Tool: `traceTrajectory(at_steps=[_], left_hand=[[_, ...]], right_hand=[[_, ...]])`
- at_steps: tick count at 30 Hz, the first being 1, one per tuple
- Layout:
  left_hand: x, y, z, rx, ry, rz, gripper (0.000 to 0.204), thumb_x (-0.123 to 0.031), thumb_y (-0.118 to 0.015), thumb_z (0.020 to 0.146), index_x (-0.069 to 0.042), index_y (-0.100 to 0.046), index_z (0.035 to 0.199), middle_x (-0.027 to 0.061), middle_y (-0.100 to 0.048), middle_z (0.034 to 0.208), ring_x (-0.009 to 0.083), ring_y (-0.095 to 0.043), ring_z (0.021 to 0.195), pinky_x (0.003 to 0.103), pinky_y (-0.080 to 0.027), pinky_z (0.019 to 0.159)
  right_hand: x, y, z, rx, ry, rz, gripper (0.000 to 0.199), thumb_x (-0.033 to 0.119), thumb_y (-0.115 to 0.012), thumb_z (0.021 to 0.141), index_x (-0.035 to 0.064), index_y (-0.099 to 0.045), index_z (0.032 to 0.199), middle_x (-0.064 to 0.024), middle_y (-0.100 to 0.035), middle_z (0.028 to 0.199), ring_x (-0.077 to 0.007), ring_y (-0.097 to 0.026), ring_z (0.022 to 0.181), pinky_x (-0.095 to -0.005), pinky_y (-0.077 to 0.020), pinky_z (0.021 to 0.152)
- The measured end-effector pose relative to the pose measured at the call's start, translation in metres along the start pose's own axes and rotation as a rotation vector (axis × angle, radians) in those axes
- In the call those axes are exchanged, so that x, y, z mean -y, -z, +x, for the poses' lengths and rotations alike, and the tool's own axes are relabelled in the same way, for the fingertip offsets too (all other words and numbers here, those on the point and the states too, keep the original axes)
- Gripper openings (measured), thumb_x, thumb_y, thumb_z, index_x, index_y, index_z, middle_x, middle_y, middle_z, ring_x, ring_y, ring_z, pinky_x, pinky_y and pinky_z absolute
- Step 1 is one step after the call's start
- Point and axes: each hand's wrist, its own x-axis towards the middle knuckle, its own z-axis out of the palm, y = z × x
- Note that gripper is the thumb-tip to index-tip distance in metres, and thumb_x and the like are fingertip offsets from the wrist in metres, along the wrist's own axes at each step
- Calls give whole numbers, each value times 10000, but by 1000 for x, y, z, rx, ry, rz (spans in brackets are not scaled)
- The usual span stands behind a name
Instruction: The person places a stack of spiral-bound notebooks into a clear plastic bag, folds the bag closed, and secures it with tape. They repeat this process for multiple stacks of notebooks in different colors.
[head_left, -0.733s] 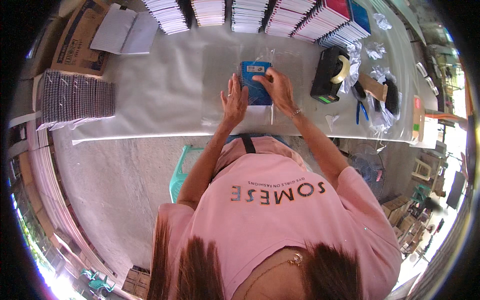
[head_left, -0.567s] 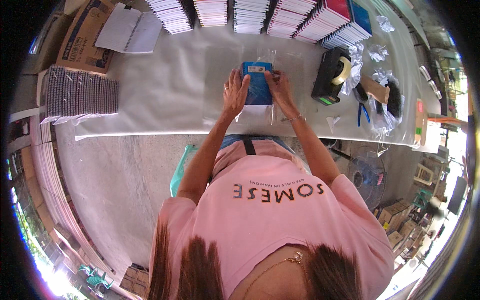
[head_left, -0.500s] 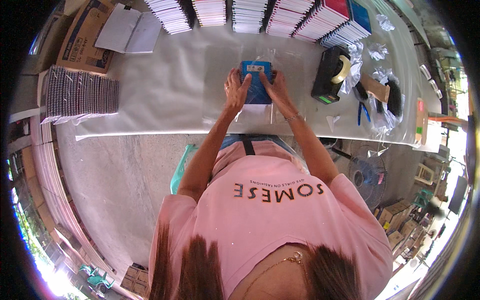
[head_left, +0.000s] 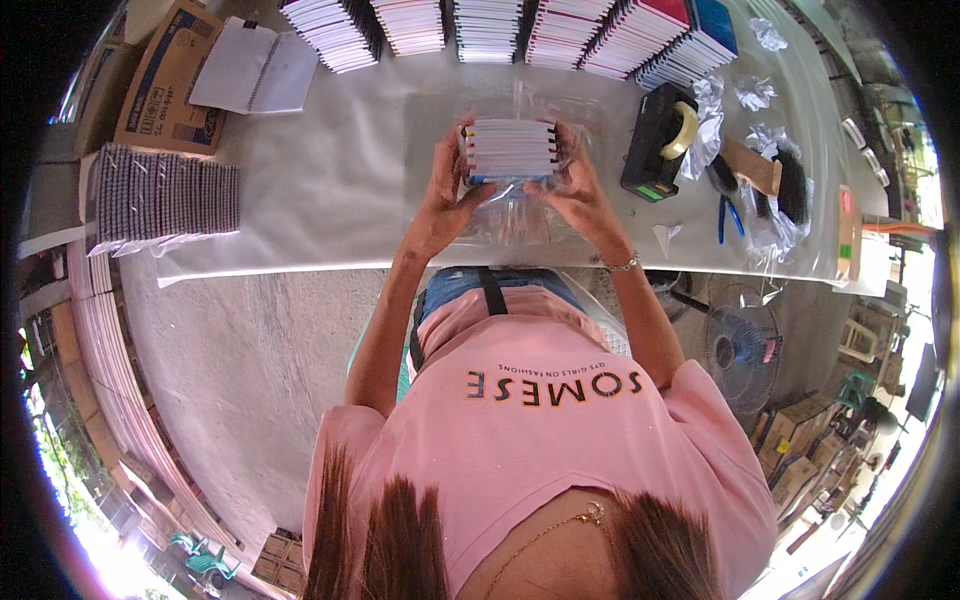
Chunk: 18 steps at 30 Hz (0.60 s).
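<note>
We grip a small stack of spiral notebooks point(head_left: 510, 148) in clear plastic film point(head_left: 515, 218) between our 2 hands, the left hand point(head_left: 443, 195) closed on its left side and the right hand point(head_left: 580, 195) closed on its right, over the table point(head_left: 320, 190) near the middle of its near edge, the page edges facing up. Toward the table's right edge we have a black tape dispenser point(head_left: 648, 140), while taller notebook piles point(head_left: 487, 32) line the far edge and a wrapped grey bundle point(head_left: 165, 195) sits at the left edge.
</note>
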Motion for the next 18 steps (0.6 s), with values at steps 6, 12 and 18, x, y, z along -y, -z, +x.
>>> traceTrajectory(at_steps=[6, 12, 18], left_hand=[[49, 13, -13, -39, -115, 115, 884, 54, -710, 785, -178, -226, 1488, 99, -289, 1506, 277, -268, 1412, 424, -298, 1142], [-37, 22, -3, 108, -329, 1021, 493, -125, -784, 752, -185, -628, 1216, 118, -357, 1472, 338, -240, 1430, 510, -220, 1169], [-76, 5, -5, -53, -252, 936, 224, -244, -785, 745, -221, -734, 961, 69, -441, 1401, 323, -240, 1436, 581, -183, 1158]], right_hand=[[-26, -13, 0, 46, -71, -52, 774, 113, -774, 781, 98, -347, 1427, -122, -430, 1397, -269, -384, 1327, -422, -312, 1118], [40, 7, 10, 126, 465, -958, 473, 207, -773, 748, 192, -609, 1191, -64, -434, 1391, -290, -414, 1282, -465, -333, 1070], [105, -3, 13, -8, 327, -965, 157, 191, -761, 750, 131, -707, 884, -32, -464, 1366, -281, -390, 1286, -459, -320, 1054]])
